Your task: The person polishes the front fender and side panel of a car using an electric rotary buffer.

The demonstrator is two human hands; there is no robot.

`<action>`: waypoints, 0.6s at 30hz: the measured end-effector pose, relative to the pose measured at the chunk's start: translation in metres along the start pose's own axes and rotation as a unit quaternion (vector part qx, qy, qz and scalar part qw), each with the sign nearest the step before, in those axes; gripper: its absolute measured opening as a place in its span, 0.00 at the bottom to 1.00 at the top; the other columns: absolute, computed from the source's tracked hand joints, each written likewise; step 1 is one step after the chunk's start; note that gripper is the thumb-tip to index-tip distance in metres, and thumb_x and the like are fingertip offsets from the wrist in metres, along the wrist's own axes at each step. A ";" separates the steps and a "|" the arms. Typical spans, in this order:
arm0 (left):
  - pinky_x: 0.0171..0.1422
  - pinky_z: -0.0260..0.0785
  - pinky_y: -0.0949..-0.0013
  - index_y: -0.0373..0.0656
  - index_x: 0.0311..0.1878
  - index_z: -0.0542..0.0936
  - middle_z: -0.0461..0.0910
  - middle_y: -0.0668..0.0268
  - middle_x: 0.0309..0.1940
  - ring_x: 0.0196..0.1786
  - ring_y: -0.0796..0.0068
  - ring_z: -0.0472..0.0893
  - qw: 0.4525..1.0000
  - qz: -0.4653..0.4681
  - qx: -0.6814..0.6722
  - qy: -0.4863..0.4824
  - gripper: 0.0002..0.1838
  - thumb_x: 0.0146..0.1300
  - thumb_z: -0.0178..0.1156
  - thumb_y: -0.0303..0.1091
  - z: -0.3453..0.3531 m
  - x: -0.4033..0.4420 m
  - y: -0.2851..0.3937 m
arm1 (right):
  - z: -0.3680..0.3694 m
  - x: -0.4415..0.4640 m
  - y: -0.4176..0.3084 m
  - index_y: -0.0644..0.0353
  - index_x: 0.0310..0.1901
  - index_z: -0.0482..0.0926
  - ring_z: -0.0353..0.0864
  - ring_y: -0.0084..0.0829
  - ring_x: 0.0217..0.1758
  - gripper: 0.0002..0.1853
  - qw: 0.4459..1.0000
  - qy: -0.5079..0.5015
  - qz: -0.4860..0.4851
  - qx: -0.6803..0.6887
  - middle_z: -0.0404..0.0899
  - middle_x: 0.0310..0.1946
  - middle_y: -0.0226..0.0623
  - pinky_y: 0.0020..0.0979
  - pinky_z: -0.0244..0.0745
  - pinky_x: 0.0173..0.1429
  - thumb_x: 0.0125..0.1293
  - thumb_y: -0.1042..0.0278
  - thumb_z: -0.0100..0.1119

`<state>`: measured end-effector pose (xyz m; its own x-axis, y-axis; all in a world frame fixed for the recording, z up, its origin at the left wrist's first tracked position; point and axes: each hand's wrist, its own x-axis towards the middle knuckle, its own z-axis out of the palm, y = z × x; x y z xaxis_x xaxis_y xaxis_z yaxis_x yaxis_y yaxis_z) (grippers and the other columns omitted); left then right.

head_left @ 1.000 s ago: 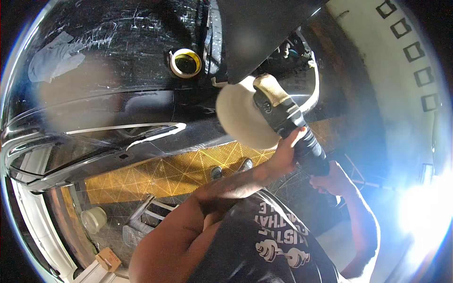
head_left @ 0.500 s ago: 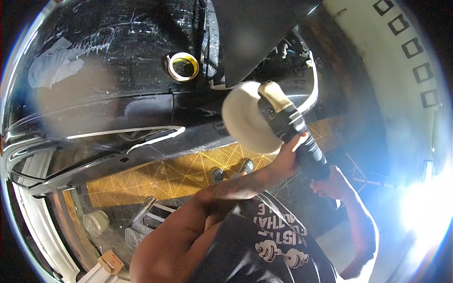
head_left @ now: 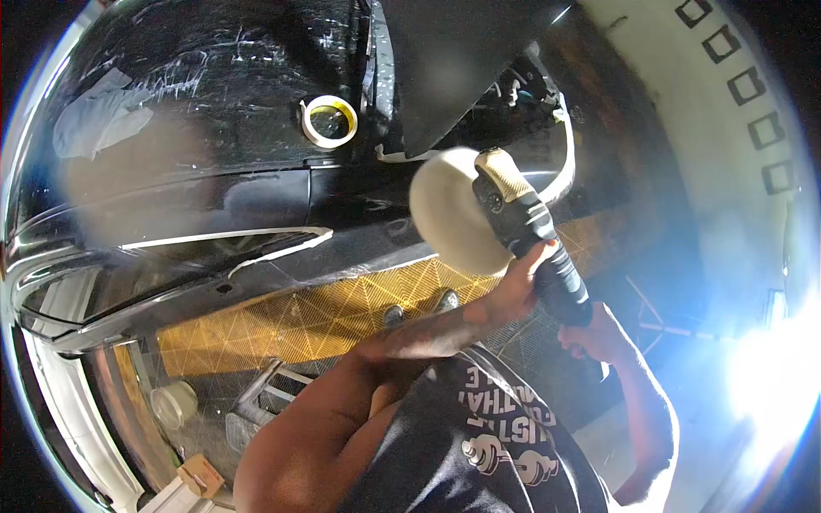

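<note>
A black polisher (head_left: 560, 278) with a big round white pad (head_left: 445, 209) and a tan cover over its head slants across the middle of the head view. My left hand (head_left: 523, 278) is closed around its body just behind the pad. Farther back, my right hand (head_left: 594, 332) wraps the rear handle. The pad is in front of the side of a black car (head_left: 359, 205); whether it touches the panel I cannot tell. On the car's dusty surface lies a roll of masking tape (head_left: 349, 128), near a crumpled grey-white sheet (head_left: 107, 115).
Strips of tape edge the side window (head_left: 227, 238) and the front opening (head_left: 569, 158). Yellow floor tiles (head_left: 256, 329) run beside the car. A step stool (head_left: 265, 398), a bucket (head_left: 174, 403) and a cardboard box (head_left: 201, 476) stand lower left. A bright lamp (head_left: 782, 376) glares at right.
The polisher's pad has shifted slightly to the right relative to the view, with both hands still gripping the tool. The car has shifted slightly left in view.
</note>
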<state>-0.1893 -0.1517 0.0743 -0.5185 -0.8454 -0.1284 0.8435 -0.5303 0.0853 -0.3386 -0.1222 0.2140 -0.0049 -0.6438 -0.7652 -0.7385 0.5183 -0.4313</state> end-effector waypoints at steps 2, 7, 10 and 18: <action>0.60 0.71 0.62 0.44 0.53 0.72 0.78 0.65 0.44 0.50 0.71 0.79 0.992 0.064 0.111 0.003 0.13 0.72 0.54 0.41 0.004 -0.019 0.003 | 0.004 0.014 0.023 0.67 0.36 0.81 0.80 0.23 0.21 0.13 0.999 -0.024 -0.030 -0.016 0.82 0.22 0.34 0.26 0.76 0.26 0.56 0.65 0.69; 0.67 0.66 0.61 0.38 0.59 0.67 0.74 0.60 0.51 0.57 0.71 0.75 0.948 0.161 0.274 -0.005 0.14 0.73 0.51 0.30 -0.004 -0.059 0.012 | 0.020 0.011 0.007 0.67 0.46 0.69 0.81 0.26 0.26 0.26 0.995 -0.080 -0.014 -0.064 0.82 0.30 0.37 0.29 0.78 0.30 0.54 0.65 0.74; 0.63 0.67 0.64 0.37 0.57 0.73 0.77 0.64 0.51 0.55 0.69 0.78 0.745 0.370 0.554 0.034 0.13 0.71 0.53 0.28 0.004 -0.085 0.016 | 0.035 0.008 0.004 0.69 0.38 0.79 0.83 0.26 0.26 0.19 0.996 -0.067 -0.022 -0.056 0.82 0.24 0.38 0.30 0.78 0.29 0.52 0.64 0.75; 0.52 0.71 0.67 0.44 0.45 0.80 0.79 0.68 0.38 0.41 0.78 0.79 0.937 0.167 0.192 0.239 0.15 0.68 0.60 0.47 0.033 -0.130 0.052 | 0.079 0.015 -0.019 0.73 0.45 0.80 0.87 0.37 0.37 0.29 0.964 -0.087 -0.240 -0.075 0.85 0.35 0.53 0.37 0.80 0.47 0.46 0.58 0.73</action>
<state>-0.0827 -0.0712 0.1280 -0.0354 -0.8914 -0.4518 0.7871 -0.3034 0.5371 -0.2710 -0.0973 0.1727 0.4648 -0.6787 -0.5686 -0.7164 0.0891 -0.6920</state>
